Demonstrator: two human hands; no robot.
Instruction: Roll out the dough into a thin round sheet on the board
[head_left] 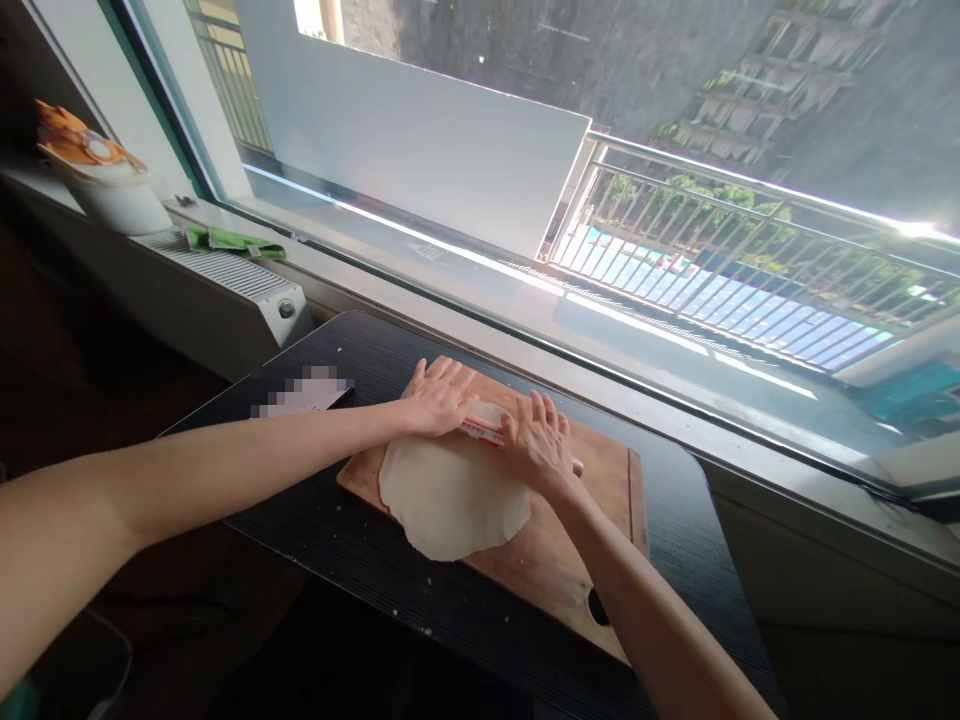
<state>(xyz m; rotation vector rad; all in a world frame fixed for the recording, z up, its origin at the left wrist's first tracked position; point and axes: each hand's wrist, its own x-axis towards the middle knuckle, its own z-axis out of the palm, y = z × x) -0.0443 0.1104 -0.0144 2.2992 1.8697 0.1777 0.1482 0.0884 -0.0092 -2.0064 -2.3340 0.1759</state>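
A flattened sheet of pale dough [450, 500] lies on a wooden cutting board [592, 520], its near edge hanging slightly past the board. Across the far part of the dough lies a rolling pin [484, 431] with red and white markings, mostly covered by my hands. My left hand [442, 397] rests palm down on the pin's left part, fingers stretched out. On its right part lies my right hand [540, 445], also flat with fingers extended. The pin's right tip shows just beyond that hand.
The board sits on a black table [690, 520] with small crumbs scattered on it. A pixelated phone-like object [304, 392] lies at the table's left. Behind are a window sill, a radiator [247, 285], a green cloth [232, 242] and a white container [120, 200] with something orange on top.
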